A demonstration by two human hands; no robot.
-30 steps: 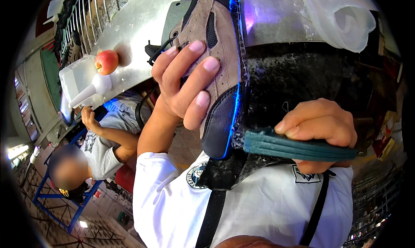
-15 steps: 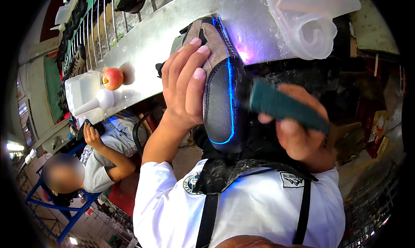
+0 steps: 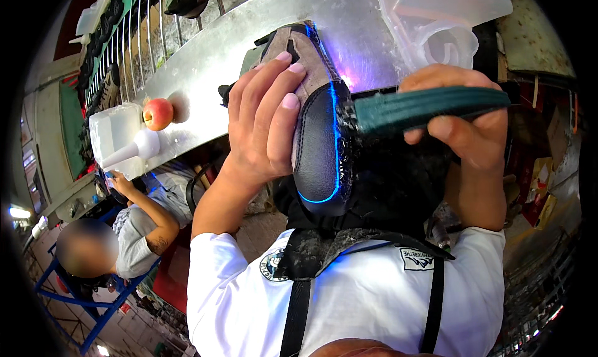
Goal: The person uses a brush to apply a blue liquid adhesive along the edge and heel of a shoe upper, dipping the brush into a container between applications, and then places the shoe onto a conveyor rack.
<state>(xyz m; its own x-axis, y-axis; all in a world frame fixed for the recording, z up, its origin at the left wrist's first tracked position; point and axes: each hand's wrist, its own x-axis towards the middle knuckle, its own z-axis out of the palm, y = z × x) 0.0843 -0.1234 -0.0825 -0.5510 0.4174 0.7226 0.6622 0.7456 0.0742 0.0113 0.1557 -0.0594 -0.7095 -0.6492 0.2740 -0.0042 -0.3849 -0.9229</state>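
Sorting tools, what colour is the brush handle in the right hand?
Dark green brush handle, clearest in the head view.

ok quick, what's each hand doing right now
Left hand: closed around the shoe, holding it up.
Right hand: closed on the green brush handle, bristles against the shoe.

Left hand: the left hand (image 3: 265, 123) clasps a shoe (image 3: 314, 117) from its left side, fingers spread over the tan upper.
Shoe: black toe cap points down, with a glowing blue line along its sole edge.
Right hand: the right hand (image 3: 464, 123) is closed around a dark green brush handle (image 3: 430, 106), whose bristle end touches the shoe's sole edge.
Desk: a metal desk (image 3: 218, 58) carries an apple (image 3: 157, 113) beside a white squeeze bottle (image 3: 128, 151).
Nearby: a seated person (image 3: 134, 232) at lower left.
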